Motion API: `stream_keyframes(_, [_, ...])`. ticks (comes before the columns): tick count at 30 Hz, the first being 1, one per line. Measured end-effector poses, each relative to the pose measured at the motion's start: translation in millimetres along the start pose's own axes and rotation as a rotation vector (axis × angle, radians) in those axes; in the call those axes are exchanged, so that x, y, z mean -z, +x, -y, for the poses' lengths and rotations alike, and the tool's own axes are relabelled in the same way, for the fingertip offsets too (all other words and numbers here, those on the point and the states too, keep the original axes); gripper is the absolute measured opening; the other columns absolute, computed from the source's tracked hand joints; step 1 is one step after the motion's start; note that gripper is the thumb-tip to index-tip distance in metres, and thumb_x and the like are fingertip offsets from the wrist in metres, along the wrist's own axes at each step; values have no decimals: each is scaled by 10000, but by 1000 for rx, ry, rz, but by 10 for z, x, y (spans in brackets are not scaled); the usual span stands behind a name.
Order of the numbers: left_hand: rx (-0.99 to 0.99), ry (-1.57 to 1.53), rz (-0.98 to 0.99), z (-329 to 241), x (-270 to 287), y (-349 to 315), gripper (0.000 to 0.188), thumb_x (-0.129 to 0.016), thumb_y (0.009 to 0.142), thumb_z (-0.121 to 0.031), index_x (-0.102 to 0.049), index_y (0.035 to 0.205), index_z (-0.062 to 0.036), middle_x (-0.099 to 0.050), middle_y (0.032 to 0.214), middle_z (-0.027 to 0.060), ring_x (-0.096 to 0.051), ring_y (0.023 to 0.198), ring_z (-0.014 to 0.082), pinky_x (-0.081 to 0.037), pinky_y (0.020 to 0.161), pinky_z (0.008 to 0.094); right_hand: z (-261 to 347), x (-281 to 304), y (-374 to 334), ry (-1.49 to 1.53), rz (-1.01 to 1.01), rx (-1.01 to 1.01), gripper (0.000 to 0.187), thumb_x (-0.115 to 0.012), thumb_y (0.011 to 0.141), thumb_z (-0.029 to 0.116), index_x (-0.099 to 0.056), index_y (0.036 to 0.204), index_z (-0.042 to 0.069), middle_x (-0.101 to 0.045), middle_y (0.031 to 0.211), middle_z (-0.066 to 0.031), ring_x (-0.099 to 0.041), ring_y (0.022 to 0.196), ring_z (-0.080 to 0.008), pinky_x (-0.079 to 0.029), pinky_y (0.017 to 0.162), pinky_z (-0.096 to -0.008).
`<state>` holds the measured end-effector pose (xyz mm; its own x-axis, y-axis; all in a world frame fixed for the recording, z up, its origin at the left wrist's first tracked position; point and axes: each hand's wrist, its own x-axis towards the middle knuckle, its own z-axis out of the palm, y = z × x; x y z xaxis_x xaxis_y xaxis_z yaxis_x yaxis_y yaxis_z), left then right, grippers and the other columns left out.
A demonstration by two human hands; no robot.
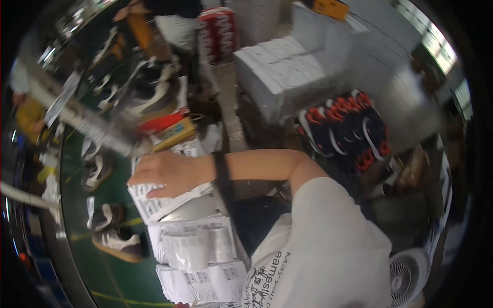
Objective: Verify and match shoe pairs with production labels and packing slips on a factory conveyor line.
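Observation:
My right hand [167, 173] reaches across to the left, a dark band around its wrist. Its palm is down on a stack of printed label sheets [146, 201], fingers draped over them and thumb apart. Nearer me on the same ledge are more printed sheets [179, 283] and a clear plastic packet [187, 249]. Of my left hand [181, 305], only what look like fingertips show at the bottom edge, beside the nearest sheets; the rest is out of the picture. A yellow box [174, 134] and a red piece [160, 122] lie just beyond my right hand.
Several sneakers [120, 242] stand on the green conveyor belt [77, 205] at left. A pale post [84, 120] slants over it. Dark shoes with orange trim [344, 128] are grouped at right, near wrapped white boxes [287, 64]. A person [177, 25] stands at the far end; a fan [405, 274] sits lower right.

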<state>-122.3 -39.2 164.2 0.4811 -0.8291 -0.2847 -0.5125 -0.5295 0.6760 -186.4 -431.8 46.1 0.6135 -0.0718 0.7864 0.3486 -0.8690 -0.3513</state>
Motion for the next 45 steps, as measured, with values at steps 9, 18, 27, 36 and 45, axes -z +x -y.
stream_keyframes(9, [-509, 179, 108, -879, -275, 668, 187, -644, 930, -121, -704, 1061, -2, -708, 830, 119, -632, 623, 154, -471, 553, 301, 1465, 3935, -3380, -1315, -177, -1486, 370, -690, 833, 367, -662, 916, 8, -684, 862, -187, -679, 841, -326, -520, 744, -407])
stream_keyframes(18, [-337, 92, 255, -1032, -610, 938, 362, -717, 817, -116, -656, 1134, 48, -717, 988, 217, -720, 737, 266, -539, 700, 313, 280, 3607, -4253, -944, -136, -1820, 633, -671, 815, 567, -656, 1067, -13, -688, 1061, -233, -659, 1037, -378, -497, 884, -463])
stream_keyframes(27, [-212, -57, -116, -725, -204, 556, 277, -716, 761, -3, -689, 1035, 23, -723, 955, 168, -713, 848, 269, -540, 732, 331, -333, 3854, -4724, -1276, 1043, -898, 353, -626, 871, 353, -671, 992, 24, -710, 932, -155, -666, 915, -364, -539, 774, -433])
stream_keyframes(36, [-970, -1225, 6, -1227, -828, 296, 207, -582, 963, -121, -717, 1097, -42, -593, 1011, 151, -620, 721, 195, -511, 590, 280, 496, 3209, -1681, -603, 77, -1082, 747, -735, 689, 2, -463, 1383, -40, -571, 1317, -184, -609, 1127, -293, -470, 962, -367])
stream_keyframes(45, [-712, -477, -770, -778, -738, -266, 291, -697, 782, -131, -685, 1068, -77, -571, 1133, 160, -612, 938, 290, -514, 729, 374, 1360, 289, 418, 182, 756, 750, 62, -624, 728, 149, -578, 751, 183, -556, 725, 72, -566, 669, -35, -316, 820, -269])
